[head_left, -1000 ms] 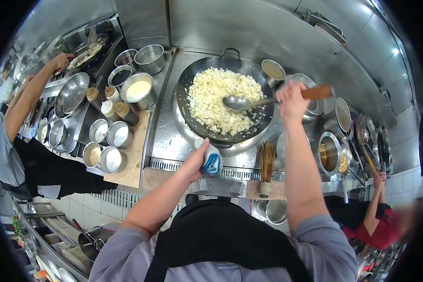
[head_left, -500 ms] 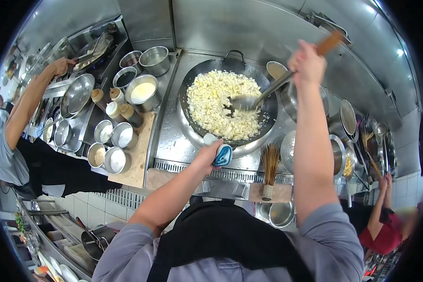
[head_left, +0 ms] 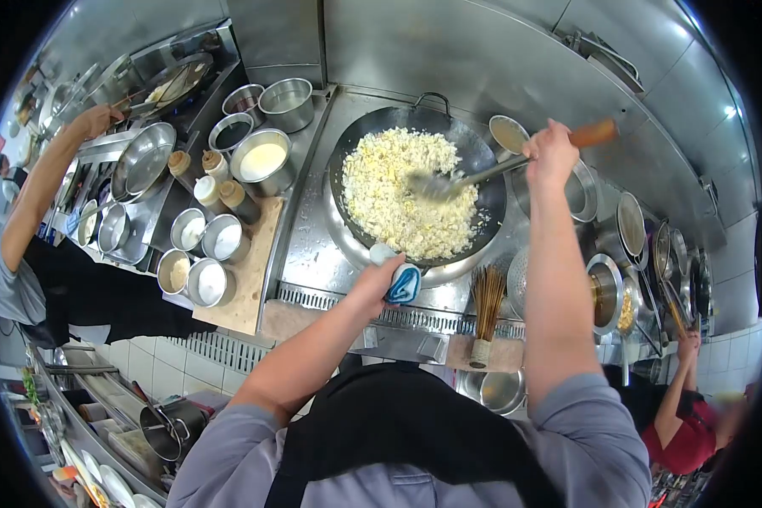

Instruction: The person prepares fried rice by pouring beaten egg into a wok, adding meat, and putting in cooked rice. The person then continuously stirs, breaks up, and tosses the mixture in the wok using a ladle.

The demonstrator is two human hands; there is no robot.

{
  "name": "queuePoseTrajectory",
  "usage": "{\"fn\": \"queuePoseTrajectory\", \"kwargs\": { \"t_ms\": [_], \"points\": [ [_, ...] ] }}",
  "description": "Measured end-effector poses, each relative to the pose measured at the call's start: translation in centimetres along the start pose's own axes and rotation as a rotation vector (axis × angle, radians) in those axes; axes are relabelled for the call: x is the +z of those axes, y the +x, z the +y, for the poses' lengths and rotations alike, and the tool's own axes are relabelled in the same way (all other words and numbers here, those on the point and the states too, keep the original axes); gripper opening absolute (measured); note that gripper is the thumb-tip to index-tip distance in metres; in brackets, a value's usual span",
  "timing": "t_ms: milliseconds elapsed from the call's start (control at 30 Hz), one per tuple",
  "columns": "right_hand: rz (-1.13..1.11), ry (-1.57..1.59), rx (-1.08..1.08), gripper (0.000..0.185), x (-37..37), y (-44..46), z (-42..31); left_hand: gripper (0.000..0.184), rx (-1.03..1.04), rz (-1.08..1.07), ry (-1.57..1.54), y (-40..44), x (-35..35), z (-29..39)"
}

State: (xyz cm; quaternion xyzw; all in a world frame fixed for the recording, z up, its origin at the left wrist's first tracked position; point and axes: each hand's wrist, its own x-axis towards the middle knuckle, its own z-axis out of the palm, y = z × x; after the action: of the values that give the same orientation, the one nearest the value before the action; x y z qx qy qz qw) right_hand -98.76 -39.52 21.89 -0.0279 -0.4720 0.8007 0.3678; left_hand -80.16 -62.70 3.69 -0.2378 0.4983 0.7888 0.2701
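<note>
Dipping into one heap of white-and-yellow crumbled food [head_left: 398,203], the ladle [head_left: 474,178] has its motion-blurred bowl near the middle of the single dark wok [head_left: 488,178], which sits on the steel stove top [head_left: 300,254]. The right hand [head_left: 552,159] makes a fist around the ladle's shaft, fingers curled and pressed together, and the wooden grip sticks out past it. At the wok's near rim, the left hand [head_left: 377,284] clasps one white-and-blue cloth [head_left: 405,284], thumb against it; how its other fingers are arranged is hidden. Near the stove's front edge is one brush [head_left: 488,296] of thin brown sticks, just beside a perforated strainer [head_left: 517,284]. Left of the wok are four squeeze bottles [head_left: 208,191]; any writing on them is too small to read. Four small tins [head_left: 211,284] are grouped on and beside a wooden board [head_left: 250,292], and four larger metal pots [head_left: 263,161] stand behind, one with pale yellow liquid, one with dark. Beyond them a co-worker's hand [head_left: 97,121] is at a pan [head_left: 196,85] of food. Far right, another person in red [head_left: 690,440] has hands at a wooden handle [head_left: 676,315].
</note>
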Motion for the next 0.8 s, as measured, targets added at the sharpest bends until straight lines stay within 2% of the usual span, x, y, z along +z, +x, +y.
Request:
{"fn": "queuePoseTrajectory", "kwargs": {
  "t_ms": [67,133,200,233,267,333,400,500,533,600,633,700,733,800],
  "points": [
    [-0.153,-0.055,0.312,0.030,1.5,0.5,-2.0,0.031,-0.024,0.007,0.002,-0.6,0.1,-0.7],
    [-0.167,-0.009,0.305,0.035,1.4,1.7,-2.8,0.031,-0.013,0.024,-0.019,-0.4,0.2,-0.2],
    [-0.033,0.199,-0.001,0.024,0.6,1.4,-2.1,0.034,-0.014,0.023,-0.014,-0.3,-0.1,-0.6],
    [0.133,0.179,-0.036,0.021,0.6,1.0,-0.6,0.033,-0.020,0.017,-0.023,0.0,-0.2,-0.9],
    [0.134,0.179,-0.036,0.021,0.6,1.2,0.3,0.033,-0.020,0.006,-0.030,0.1,-0.1,-0.8],
    [-0.159,-0.029,0.252,0.020,1.4,1.9,1.7,0.034,-0.002,0.012,-0.016,-0.2,0.1,-0.2],
    [-0.230,-0.085,0.327,0.021,3.2,2.3,-0.8,0.035,-0.004,0.025,-0.011,-0.6,-0.1,-0.8],
    [-0.258,0.138,0.117,0.022,4.9,0.7,-2.3,0.037,-0.008,0.003,-0.038,0.3,-0.5,-1.3],
    [-0.254,0.135,0.119,0.022,5.3,-0.6,-0.7,0.037,-0.029,0.000,-0.094,0.3,-0.8,-1.6],
    [0.014,0.068,0.026,0.022,5.3,-2.7,2.7,0.038,-0.061,-0.012,-0.132,-0.5,-0.7,-1.7],
    [0.022,0.073,0.015,0.022,5.6,-2.2,2.1,0.037,-0.095,0.014,-0.193,-1.5,-0.3,-0.8],
    [-0.455,-0.026,0.378,0.019,6.3,-1.4,0.0,0.033,-0.137,0.007,-0.278,-2.4,0.3,1.1],
    [-0.444,-0.034,0.379,0.019,6.7,-2.2,-2.4,0.033,-0.150,0.004,-0.275,-0.2,-0.1,1.2],
    [-0.552,-0.081,0.259,0.027,8.2,-5.3,-7.1,0.025,-0.212,-0.141,-0.251,5.8,-1.6,0.2]
  ]
}}
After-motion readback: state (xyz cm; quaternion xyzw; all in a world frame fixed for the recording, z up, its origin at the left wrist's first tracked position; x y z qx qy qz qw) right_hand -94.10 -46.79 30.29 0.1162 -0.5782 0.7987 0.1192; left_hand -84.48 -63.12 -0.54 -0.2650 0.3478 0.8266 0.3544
